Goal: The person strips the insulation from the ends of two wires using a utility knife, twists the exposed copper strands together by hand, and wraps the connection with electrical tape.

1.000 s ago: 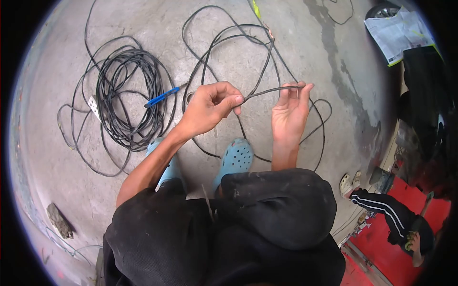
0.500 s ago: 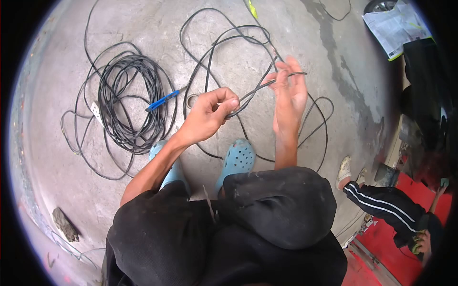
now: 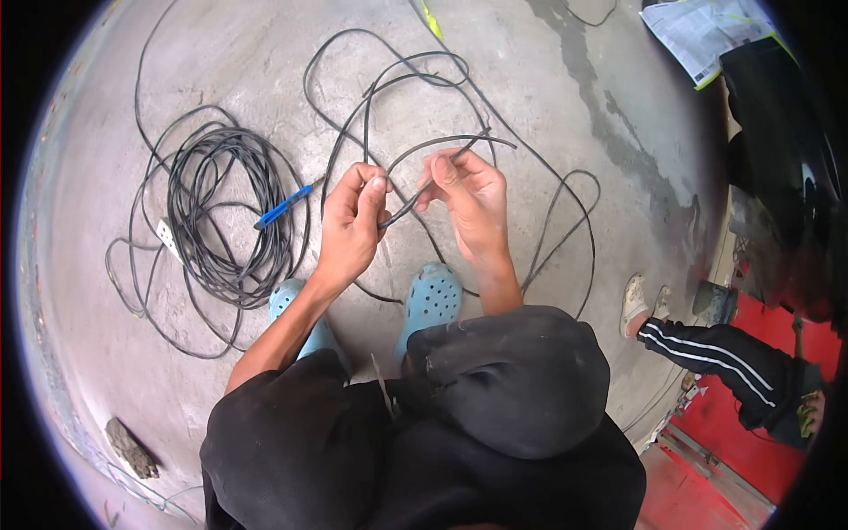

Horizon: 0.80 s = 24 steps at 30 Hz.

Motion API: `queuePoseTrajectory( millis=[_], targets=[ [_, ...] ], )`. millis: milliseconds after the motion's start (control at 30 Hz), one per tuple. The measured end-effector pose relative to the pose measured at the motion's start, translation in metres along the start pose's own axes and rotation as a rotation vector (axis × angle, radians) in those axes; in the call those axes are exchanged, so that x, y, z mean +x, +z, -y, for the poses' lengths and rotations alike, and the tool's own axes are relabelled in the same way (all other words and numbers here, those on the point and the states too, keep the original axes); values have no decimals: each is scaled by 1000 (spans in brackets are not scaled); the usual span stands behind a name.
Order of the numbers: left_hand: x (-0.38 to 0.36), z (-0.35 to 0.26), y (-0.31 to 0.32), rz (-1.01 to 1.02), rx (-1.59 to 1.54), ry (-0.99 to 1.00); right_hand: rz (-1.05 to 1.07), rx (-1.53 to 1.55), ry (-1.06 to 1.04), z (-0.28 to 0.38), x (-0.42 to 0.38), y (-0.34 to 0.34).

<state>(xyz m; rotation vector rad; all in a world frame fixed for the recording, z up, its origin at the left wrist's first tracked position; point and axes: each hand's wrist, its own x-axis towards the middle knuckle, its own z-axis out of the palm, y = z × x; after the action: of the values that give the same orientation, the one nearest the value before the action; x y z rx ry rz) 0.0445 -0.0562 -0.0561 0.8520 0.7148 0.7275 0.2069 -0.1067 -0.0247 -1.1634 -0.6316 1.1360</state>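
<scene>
My left hand (image 3: 352,221) is closed, its thumb and fingers pinching a black cable (image 3: 450,140). From that grip one strand arches up and rightward to a loose end above my right hand (image 3: 474,201). A second strand slants between my two hands. My right hand has its thumb and fingers pressed together on this strand. Left of my hands, a blue utility knife (image 3: 284,207) lies across the edge of a big coil of black cable (image 3: 181,199). A white power strip (image 3: 168,237) lies partly under that coil.
Loose cable loops (image 3: 331,110) spread over the concrete floor beyond my hands. My feet wear light blue clogs (image 3: 433,298). A stone (image 3: 131,449) lies at lower left. Another person's striped trouser leg (image 3: 707,353) shows at right, and printed paper (image 3: 702,40) at upper right.
My right hand has come down and left toward my left hand and closed on the cable. The cable's loose end now bends in an arch above it. The view has shifted slightly.
</scene>
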Motion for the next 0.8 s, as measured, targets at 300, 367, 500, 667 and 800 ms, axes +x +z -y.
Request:
queuePoseTrajectory(
  millis=[300,367,500,667,800],
  targets=[
    [3,8,1,203,269,-185,-28,-225,-301,1,3,-1],
    [2,4,0,290,315,-233,-40,-267,-280,0,1,-7],
    [0,1,-2,322,283,-248,-96,-214,-244,3,4,-11],
    [0,5,-3,298,202,-218,-121,-129,-259,10,3,-9],
    [-1,14,-3,291,193,-172,-156,-142,-283,14,5,-6]
  ],
)
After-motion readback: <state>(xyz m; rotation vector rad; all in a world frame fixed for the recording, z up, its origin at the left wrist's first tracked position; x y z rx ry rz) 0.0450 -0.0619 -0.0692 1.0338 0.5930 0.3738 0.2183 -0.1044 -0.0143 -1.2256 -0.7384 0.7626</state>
